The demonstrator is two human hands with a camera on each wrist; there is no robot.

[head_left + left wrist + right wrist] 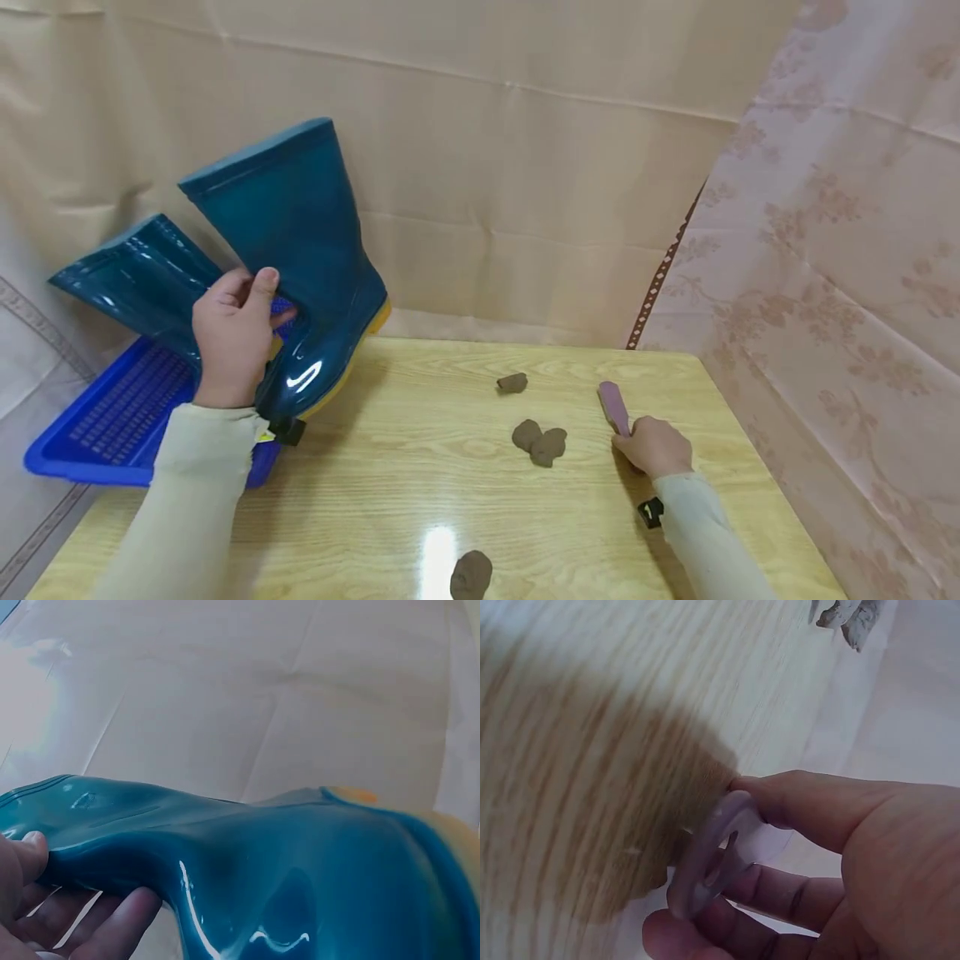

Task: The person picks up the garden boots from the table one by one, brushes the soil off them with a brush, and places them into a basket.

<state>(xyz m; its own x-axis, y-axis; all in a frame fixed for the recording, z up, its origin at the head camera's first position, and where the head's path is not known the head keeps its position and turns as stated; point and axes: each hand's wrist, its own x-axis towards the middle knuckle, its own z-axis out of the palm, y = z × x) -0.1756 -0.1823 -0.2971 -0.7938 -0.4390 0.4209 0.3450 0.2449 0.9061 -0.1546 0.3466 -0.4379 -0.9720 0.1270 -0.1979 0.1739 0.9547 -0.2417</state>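
My left hand (236, 333) grips a dark teal rubber boot (300, 250) at the back of its ankle, thumb on one side and fingers on the other. The boot is tilted toe-down, its yellow sole facing right. In the left wrist view its glossy surface (300, 862) fills the lower half, with the fingers (124, 922) at its edge. My right hand (656, 446) pinches a purple handled tool (613, 407) low at the table's right side. A slot shows in the handle end (712, 855) in the right wrist view; the tool's underside is hidden.
A second teal boot (142, 279) leans in a blue plastic basket (90, 471) at the left. Several brown lumps (549, 447) lie on the wooden table (390, 467), one (471, 575) near the front. Beige cloth (487, 167) hangs behind the table, floral cloth at right.
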